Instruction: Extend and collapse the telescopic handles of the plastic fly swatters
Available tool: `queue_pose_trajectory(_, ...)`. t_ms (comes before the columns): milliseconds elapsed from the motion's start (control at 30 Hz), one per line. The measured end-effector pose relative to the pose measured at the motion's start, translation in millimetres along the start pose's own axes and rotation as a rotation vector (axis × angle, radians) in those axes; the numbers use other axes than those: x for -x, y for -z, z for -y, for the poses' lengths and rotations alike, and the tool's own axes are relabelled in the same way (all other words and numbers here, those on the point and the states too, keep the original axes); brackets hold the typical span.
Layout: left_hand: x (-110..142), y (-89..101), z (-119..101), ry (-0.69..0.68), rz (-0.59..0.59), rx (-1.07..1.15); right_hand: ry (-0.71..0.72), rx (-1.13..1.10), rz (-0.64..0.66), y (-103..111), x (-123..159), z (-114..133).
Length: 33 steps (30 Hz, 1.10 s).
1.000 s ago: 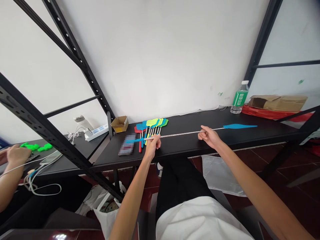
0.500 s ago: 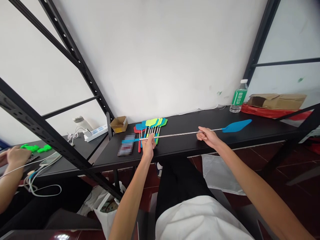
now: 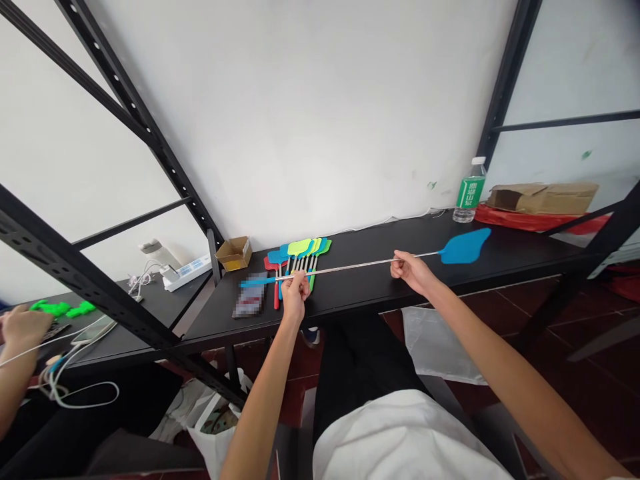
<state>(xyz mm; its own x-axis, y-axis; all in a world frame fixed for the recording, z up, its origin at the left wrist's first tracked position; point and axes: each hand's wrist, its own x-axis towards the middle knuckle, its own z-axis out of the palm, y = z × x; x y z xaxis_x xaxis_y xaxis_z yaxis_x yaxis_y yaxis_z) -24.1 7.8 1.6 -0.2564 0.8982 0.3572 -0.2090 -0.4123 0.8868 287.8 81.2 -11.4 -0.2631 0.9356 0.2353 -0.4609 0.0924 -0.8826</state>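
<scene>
A blue fly swatter (image 3: 466, 247) with a long, thin metal shaft lies across both my hands above the black table (image 3: 370, 287). My left hand (image 3: 296, 287) is closed round the shaft close to its blue handle, which points left. With fingers pinched, my right hand (image 3: 407, 267) grips the shaft a little short of the swatter's blue head, whose flat face shows at the right. Behind my left hand a row of shorter swatters (image 3: 300, 248) in red, blue, yellow-green and green rests on the table, their handles toward me and partly hidden.
A blurred-out flat item (image 3: 250, 297) lies left of the swatters, near a small open cardboard box (image 3: 234, 253). At the back right stand a water bottle (image 3: 469, 193) and a larger carton (image 3: 545, 198) on red plastic. Another person's hand (image 3: 25, 327) is at far left, beyond the black rack post (image 3: 90, 273).
The held swatter has turned about its shaft, so its head has gone from nearly edge-on to showing its broad face. Both hands keep their grip. The view has shifted slightly.
</scene>
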Motion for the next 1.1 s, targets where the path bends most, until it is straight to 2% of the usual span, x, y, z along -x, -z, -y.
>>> queue_pose_trajectory(267,-1.8,2.2,0.3,0.011,-0.021,0.064,0.001,-0.044,-0.126,-3.2,0.7,-0.2)
queue_pose_trajectory(700,-2.0,2.9,3.5,0.013,-0.050,0.079,-0.015,-0.017,0.026,1.6,1.2,1.9)
queue_pose_trajectory(1100,-4.4,0.8,3.5,0.014,-0.029,0.007,-0.034,-0.111,-0.065,2.2,-1.6,3.2)
